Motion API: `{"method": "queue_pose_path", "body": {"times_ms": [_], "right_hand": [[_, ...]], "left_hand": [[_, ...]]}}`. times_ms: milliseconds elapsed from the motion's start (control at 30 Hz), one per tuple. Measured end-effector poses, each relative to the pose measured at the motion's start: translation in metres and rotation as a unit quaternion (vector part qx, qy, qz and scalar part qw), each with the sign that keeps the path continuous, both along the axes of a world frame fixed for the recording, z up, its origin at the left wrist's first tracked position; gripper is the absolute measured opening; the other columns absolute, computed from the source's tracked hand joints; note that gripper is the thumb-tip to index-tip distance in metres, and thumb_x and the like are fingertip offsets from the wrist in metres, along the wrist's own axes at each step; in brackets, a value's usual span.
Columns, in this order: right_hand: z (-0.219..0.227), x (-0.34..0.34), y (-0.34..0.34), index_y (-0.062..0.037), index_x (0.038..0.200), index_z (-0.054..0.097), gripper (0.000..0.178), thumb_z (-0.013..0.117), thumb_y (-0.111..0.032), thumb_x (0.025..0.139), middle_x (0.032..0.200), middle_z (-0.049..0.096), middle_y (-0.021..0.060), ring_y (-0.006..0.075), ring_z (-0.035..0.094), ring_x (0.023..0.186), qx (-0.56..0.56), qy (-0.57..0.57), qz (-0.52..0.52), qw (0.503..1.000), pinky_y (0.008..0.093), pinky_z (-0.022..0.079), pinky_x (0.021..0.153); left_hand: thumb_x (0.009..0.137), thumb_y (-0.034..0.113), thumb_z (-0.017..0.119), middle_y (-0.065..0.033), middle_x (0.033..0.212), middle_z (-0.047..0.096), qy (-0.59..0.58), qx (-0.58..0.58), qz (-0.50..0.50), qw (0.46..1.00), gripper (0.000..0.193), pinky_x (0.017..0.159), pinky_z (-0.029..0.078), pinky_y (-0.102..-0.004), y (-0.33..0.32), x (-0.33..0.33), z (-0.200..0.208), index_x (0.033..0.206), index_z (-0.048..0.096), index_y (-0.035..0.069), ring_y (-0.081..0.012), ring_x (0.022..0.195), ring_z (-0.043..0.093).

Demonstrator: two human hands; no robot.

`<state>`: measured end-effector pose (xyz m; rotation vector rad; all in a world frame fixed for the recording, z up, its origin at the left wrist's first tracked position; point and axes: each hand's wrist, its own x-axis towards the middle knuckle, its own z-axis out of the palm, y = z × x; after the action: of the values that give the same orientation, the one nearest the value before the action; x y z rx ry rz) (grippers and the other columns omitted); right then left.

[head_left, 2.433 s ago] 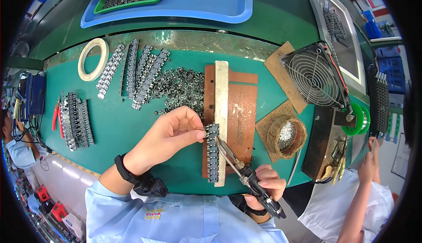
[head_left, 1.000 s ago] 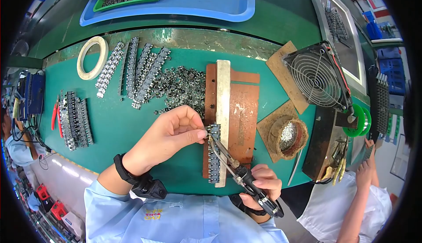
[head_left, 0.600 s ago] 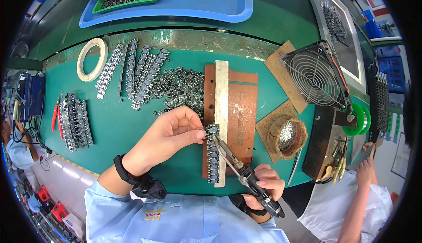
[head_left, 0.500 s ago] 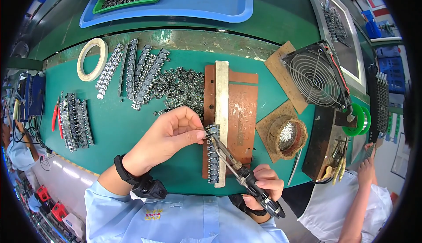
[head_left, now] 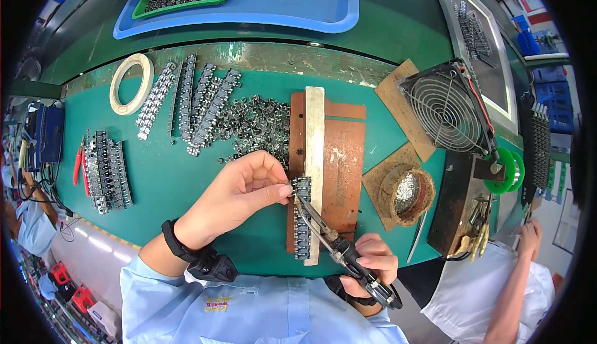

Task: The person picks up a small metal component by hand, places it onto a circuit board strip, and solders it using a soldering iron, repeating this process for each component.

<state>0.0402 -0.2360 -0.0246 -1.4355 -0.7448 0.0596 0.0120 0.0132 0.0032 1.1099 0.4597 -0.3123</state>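
A narrow strip of small dark circuit boards lies lengthwise along the left side of a pale metal bar, on a reddish-brown board. At the strip's left edge, near its far end, my left hand pinches thumb and forefinger together; whatever is between them is too small and covered to name. My right hand grips a black-handled soldering iron with a thin metal tube along its front. Its tip points at the strip, close to my left fingertips.
Beyond my left hand lies a heap of small metal parts, with more board strips and a tape roll further left. Red-handled pliers lie at far left. A fan, a round tip-cleaning pot and a solder spool stand right.
The soldering iron's tip has shifted slightly left and nearer along the strip. My left hand stays in place. At the right edge, a co-worker's hands have moved.
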Motion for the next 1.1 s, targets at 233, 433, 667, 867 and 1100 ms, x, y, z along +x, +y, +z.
{"method": "queue_pose_path", "body": {"times_ms": [233,433,667,867,1100], "right_hand": [[-0.005,-0.012,-0.010,-0.0070,0.092,0.042,0.047,0.074,-0.032,0.067,0.074,0.044,0.0062,0.0155,0.046,0.055,-0.012,0.025,-0.074,0.997,0.0352,0.039,0.067],[-0.004,-0.013,-0.008,-0.0074,0.093,0.041,0.048,0.072,-0.034,0.069,0.076,0.044,0.0058,0.0122,0.045,0.052,-0.034,0.028,-0.104,0.994,0.0350,0.039,0.071],[-0.007,-0.008,-0.003,-0.0072,0.093,0.042,0.046,0.071,-0.034,0.070,0.079,0.045,0.0067,0.0122,0.045,0.053,-0.033,0.009,-0.126,0.991,0.0321,0.040,0.068],[0.003,-0.018,-0.003,-0.0049,0.093,0.042,0.044,0.069,-0.031,0.071,0.078,0.044,0.0077,0.0123,0.045,0.059,-0.034,0.050,-0.155,0.986,0.0222,0.037,0.052],[0.017,-0.019,-0.013,-0.0030,0.092,0.048,0.023,0.064,-0.007,0.075,0.083,0.048,0.0083,0.0167,0.046,0.069,-0.036,-0.001,-0.128,0.991,0.0278,0.040,0.065]], "left_hand": [[0.083,0.004,0.057,-0.0036,0.086,0.058,-0.007,-0.006,0.005,1.000,0.011,0.071,0.045,-0.0211,-0.004,-0.003,0.001,0.090,0.049,0.002,-0.0083,0.080,0.057],[0.083,0.005,0.057,-0.0018,0.083,0.057,-0.010,0.022,0.017,1.000,0.011,0.069,0.046,-0.0216,-0.006,-0.002,0.002,0.090,0.049,0.003,-0.0095,0.076,0.057],[0.079,0.004,0.059,-0.0035,0.078,0.057,-0.091,0.343,-0.018,0.935,0.011,0.058,0.045,-0.0242,0.009,-0.005,0.013,0.088,0.054,0.003,-0.0120,0.068,0.057],[0.070,0.007,0.059,-0.0081,0.074,0.051,-0.260,0.572,-0.122,0.768,0.012,0.058,0.046,-0.0359,-0.004,-0.023,0.009,0.082,0.057,0.008,-0.0268,0.070,0.055],[0.075,0.010,0.058,-0.0062,0.078,0.049,-0.278,0.613,-0.116,0.730,0.009,0.065,0.042,-0.0349,-0.019,-0.030,-0.001,0.084,0.056,0.009,-0.0252,0.072,0.052]]}}
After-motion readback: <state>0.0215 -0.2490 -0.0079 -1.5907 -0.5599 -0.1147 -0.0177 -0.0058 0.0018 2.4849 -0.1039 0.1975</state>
